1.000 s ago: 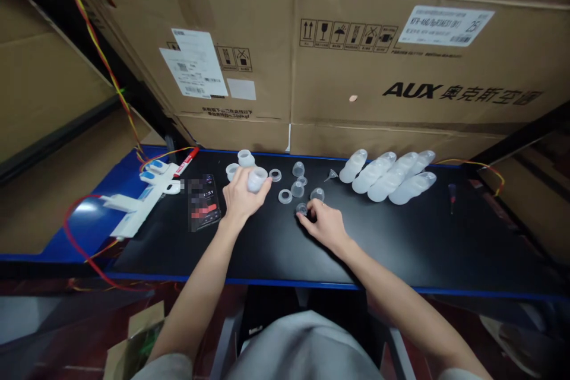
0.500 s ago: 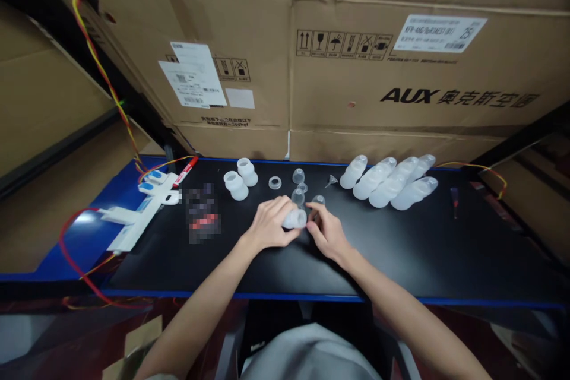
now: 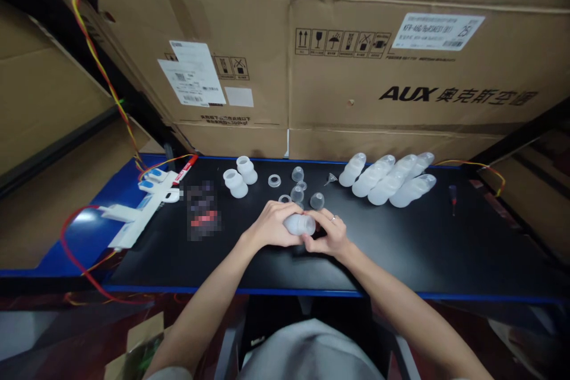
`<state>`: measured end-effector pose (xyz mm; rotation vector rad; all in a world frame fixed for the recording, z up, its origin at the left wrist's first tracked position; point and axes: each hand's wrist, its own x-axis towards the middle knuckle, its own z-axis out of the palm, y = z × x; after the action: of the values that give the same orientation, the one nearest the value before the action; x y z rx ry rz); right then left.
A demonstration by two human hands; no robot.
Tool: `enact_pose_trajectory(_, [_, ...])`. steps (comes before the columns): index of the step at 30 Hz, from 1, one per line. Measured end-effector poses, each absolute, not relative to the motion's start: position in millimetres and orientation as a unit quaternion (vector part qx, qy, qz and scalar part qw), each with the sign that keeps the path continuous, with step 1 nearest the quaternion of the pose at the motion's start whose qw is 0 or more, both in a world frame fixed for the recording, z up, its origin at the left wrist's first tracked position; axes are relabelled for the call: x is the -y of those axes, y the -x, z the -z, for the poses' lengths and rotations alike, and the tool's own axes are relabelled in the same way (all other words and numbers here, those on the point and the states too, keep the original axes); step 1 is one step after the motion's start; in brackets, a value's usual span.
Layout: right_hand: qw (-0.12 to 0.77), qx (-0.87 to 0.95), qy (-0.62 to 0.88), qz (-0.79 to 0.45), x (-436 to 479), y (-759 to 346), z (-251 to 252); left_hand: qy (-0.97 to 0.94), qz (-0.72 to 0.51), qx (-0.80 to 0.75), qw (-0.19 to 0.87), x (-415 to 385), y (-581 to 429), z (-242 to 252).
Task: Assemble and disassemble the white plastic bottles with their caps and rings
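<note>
A small frosted-white plastic bottle (image 3: pixel 294 224) lies tilted between my hands, its mouth end pointing right. My left hand (image 3: pixel 271 224) is closed around the bottle's body. At the mouth end, my right hand (image 3: pixel 329 234) has thumb and fingers curled about the translucent neck or collar; whether a separate part sits there I cannot tell. Just beyond the hands are clear domed caps (image 3: pixel 317 200) and a translucent ring (image 3: pixel 284 199), partly hidden by my left hand. Another ring (image 3: pixel 274 180) lies farther back.
Two open white bottles (image 3: pixel 236 184) stand at the back left. Several capped bottles (image 3: pixel 386 181) are grouped at the back right, beside a small clear funnel (image 3: pixel 331 179). A white power strip (image 3: pixel 145 208) with cables lies left on the black mat (image 3: pixel 401 261). Cardboard boxes (image 3: pixel 249 24) wall the back.
My right hand has closed in on the bottle's mouth end, and the bottle has shifted slightly right. A ring beyond my left hand now shows.
</note>
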<state>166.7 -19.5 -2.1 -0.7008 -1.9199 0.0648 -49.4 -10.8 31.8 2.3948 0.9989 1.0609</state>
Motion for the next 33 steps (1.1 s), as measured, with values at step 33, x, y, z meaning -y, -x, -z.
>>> enact_pose_trajectory(33, [0.156, 0.881, 0.422, -0.145, 5.4, -196.2, -21.1, -0.584, -0.457, -0.671, 0.012, -26.0, 79.1, 8.7])
